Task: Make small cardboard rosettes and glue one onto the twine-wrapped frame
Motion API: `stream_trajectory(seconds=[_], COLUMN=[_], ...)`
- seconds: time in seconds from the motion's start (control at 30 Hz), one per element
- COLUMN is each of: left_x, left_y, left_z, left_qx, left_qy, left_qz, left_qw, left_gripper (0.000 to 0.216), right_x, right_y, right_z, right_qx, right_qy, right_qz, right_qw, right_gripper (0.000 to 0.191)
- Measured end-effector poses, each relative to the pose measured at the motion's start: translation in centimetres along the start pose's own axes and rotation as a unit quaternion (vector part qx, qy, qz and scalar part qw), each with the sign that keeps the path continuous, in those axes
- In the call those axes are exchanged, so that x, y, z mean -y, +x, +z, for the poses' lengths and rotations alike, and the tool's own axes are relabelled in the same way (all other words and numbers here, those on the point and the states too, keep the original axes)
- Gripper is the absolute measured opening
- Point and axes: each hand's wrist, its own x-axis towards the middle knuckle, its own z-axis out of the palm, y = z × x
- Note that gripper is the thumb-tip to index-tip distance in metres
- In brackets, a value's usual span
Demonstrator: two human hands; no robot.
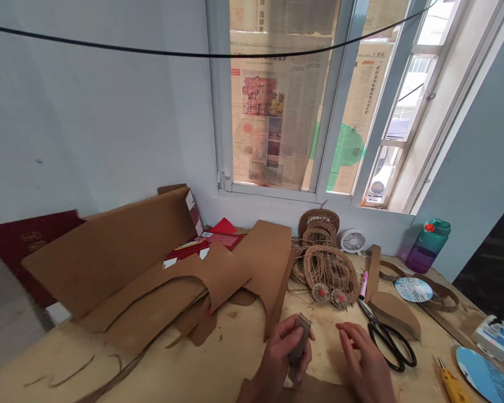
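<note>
Near the front of the wooden table, my left hand (273,358) is closed around a small stack of corrugated cardboard strips (299,342), whose layered edges show at the top. To its right is my right hand (363,358), apart from the stack, fingers loosely bent and nothing visible in them. A brown cardboard piece (319,390) lies under both hands at the bottom edge. Beside my right hand rest black-handled scissors (392,341), blades pointing toward the window.
Cut cardboard sheets (147,257) cover the left. Woven cord shapes (331,268), a white fan (353,240) and a pink marker (363,285) stand or lie behind. Rightward are a bottle (428,246), blue-white disc (414,289), yellow-handled tool (451,383) and power strip (496,337).
</note>
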Motion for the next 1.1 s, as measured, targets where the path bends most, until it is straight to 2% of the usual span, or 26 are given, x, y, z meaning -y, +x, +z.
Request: stream_trajectory(seconds=[0.07, 0.1, 0.23, 0.27, 0.4, 0.53, 0.67, 0.83, 0.97, 1.1], left_x=[-0.4, -0.6, -1.1, -1.2, -1.0, -0.8, -0.7, 0.2, 0.5, 0.1], left_y=[0.1, 0.2, 0.3, 0.3, 0.2, 0.2, 0.2, 0.2, 0.3, 0.6], left_z=[-0.1, -0.2, -0.4, -0.4, -0.2, 0.0, 0.3, 0.8, 0.9, 0.9], left_qx=[-0.021, -0.029, -0.044, -0.046, -0.056, -0.064, -0.065, -0.084, -0.116, -0.155], left_qy=[-0.026, -0.041, -0.085, -0.09, -0.089, -0.03, 0.105, 0.298, 0.347, 0.349], left_qz=[0.006, 0.01, 0.026, 0.026, 0.014, 0.011, 0.004, -0.009, -0.013, -0.012], left_qw=[0.999, 0.999, 0.995, 0.995, 0.994, 0.997, 0.992, 0.951, 0.931, 0.924], left_gripper=[0.028, 0.027, 0.02, 0.019, 0.016, 0.023, 0.026, 0.011, 0.011, 0.016], right_x=[2.0, 3.0, 5.5, 5.8, 6.0, 5.2, 4.5, 4.7, 4.9, 3.9], right_y=[-0.3, -0.4, -1.0, -1.2, -2.3, -2.6, -2.1, -1.7, -1.7, -1.5], right_z=[1.0, 1.4, 3.6, 4.1, 5.8, 6.0, 5.0, 2.7, 1.5, 1.5], right_qx=[-0.002, 0.029, 0.072, 0.076, 0.037, 0.039, 0.053, 0.056, 0.051, 0.086], right_qy=[0.063, 0.083, 0.152, 0.154, 0.125, 0.145, 0.168, 0.148, 0.105, 0.145], right_qz=[-0.072, -0.094, -0.166, -0.163, -0.1, -0.057, 0.008, 0.088, 0.123, 0.137], right_qw=[0.995, 0.992, 0.972, 0.972, 0.986, 0.987, 0.984, 0.984, 0.985, 0.976], right_gripper=[0.027, 0.025, 0.024, 0.024, 0.018, 0.031, 0.027, 0.025, 0.034, 0.04])
